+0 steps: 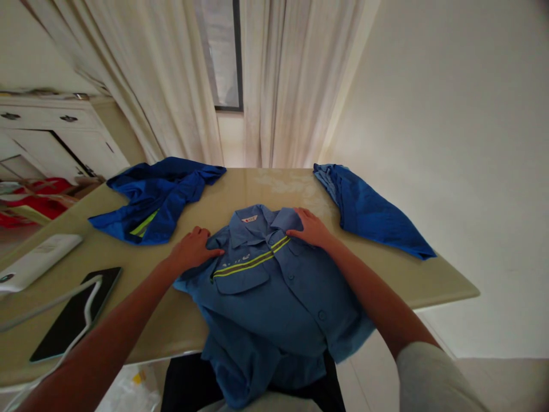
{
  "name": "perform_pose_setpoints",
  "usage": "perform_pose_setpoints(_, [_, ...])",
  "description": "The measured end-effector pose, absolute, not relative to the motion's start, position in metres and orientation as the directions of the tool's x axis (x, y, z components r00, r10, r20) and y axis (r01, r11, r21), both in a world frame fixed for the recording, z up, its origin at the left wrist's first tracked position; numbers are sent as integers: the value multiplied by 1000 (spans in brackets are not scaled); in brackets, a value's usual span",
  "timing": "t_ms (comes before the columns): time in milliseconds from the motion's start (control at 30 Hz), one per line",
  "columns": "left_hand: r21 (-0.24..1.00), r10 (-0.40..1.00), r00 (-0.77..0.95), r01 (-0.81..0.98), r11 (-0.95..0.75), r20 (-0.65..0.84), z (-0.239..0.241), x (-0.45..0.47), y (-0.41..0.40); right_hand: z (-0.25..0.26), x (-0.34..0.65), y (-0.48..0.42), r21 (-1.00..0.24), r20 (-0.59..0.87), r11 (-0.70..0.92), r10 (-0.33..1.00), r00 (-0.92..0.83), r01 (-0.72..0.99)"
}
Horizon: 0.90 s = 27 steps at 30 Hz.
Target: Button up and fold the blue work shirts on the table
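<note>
A blue-grey work shirt lies front side up on the near part of the table, collar facing away from me. A yellow-striped band crosses its chest above a flap pocket, and its lower end hangs over the table edge onto my lap. My left hand grips the shirt's left shoulder side, thumb on top of the cloth and fingers curled at the edge. On the other shoulder, beside the collar, my right hand holds the fabric between thumb and fingers. The undersides of both grips are hidden.
A crumpled bright blue garment lies at the table's far left, a folded blue garment at the far right. On the left are a white device, a dark tablet-like slab and a white cable. The table faces curtains.
</note>
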<state>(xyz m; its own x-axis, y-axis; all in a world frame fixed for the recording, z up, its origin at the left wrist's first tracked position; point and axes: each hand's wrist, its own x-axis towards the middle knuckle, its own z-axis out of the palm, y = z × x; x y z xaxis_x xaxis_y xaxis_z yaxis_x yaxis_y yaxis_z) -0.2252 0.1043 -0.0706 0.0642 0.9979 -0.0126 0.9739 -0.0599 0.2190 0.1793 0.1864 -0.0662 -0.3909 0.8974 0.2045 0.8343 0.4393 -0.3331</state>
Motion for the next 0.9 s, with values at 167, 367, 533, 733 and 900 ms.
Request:
perform_pose_setpoints(167, [275, 982, 174, 950, -149, -69, -66, -237, 109, -57, 166, 201, -224, 32, 502, 861, -508, 835])
perform_pose_setpoints(367, [219, 940, -42, 975, -36, 337, -7, -223, 171, -6, 196, 240, -386, 332, 451, 882, -335, 805])
perform_pose_setpoints(533, [303, 864, -207, 951, 66, 459, 5, -205, 213, -24, 218, 261, -513, 435, 207, 899, 44, 833])
perform_pose_setpoints(733, [493, 930, -353, 831, 259, 106, -43, -249, 203, -103, 228, 225, -462, 495, 207, 867, 57, 862])
perform_pose_setpoints(900, [760, 928, -374, 604, 240, 3, -49, -306, 182, -122, 243, 219, -516, 520, 238, 850, 81, 823])
